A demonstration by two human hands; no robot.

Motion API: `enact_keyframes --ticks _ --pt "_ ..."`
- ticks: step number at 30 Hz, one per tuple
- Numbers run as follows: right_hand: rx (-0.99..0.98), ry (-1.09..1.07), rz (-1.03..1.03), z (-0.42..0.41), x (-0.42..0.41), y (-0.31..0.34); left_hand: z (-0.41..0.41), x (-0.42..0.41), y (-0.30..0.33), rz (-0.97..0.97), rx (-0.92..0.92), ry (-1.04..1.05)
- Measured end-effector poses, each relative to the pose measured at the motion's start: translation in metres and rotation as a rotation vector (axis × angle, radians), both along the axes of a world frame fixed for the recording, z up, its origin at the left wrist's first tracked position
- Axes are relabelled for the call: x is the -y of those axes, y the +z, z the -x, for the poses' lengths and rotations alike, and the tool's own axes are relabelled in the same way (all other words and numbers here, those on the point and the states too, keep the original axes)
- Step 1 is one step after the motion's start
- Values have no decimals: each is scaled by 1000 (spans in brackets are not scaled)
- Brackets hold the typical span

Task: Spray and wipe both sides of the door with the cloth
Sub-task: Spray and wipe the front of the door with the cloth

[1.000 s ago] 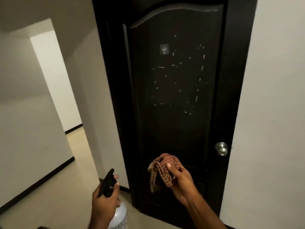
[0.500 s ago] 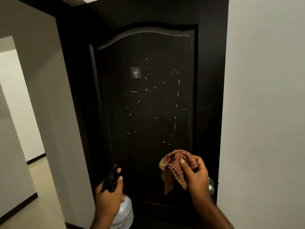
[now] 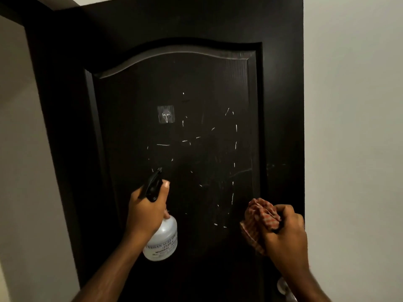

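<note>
A tall black door [image 3: 196, 88] with an arched raised panel fills the middle of the view. Scattered white scratch-like marks [image 3: 234, 153] cover the panel's centre. My left hand [image 3: 145, 211] grips a white spray bottle [image 3: 162, 241] with a black trigger head, its nozzle pointing at the panel. My right hand [image 3: 283, 234] clutches a bunched red checked cloth [image 3: 258, 216] close to the door's right side, below the marks. Whether the cloth touches the door I cannot tell.
A clear adhesive hook [image 3: 166, 114] is stuck on the panel's upper left. The metal door knob [image 3: 283, 287] peeks out under my right wrist. Pale walls [image 3: 353, 127] flank the dark frame on both sides.
The view has closed in on the door and tilted up. My left hand raised the bottle toward the panel. My right hand with the cloth shifted right, near the door's edge.
</note>
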State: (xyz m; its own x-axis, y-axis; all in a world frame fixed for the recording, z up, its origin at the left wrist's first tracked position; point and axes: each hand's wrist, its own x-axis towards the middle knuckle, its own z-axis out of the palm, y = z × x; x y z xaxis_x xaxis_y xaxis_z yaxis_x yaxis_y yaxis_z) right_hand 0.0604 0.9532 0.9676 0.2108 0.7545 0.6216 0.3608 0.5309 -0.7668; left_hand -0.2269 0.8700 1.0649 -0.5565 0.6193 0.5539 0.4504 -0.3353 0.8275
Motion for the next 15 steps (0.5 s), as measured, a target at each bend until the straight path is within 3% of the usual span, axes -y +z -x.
enact_keyframes --ticks 9,15 --pt "-1 -124 -254 36 -38 53 36 -59 88 -34 -228 -223" --pt "24 -275 -482 54 -53 72 29 -76 114 -24 -226 -328"
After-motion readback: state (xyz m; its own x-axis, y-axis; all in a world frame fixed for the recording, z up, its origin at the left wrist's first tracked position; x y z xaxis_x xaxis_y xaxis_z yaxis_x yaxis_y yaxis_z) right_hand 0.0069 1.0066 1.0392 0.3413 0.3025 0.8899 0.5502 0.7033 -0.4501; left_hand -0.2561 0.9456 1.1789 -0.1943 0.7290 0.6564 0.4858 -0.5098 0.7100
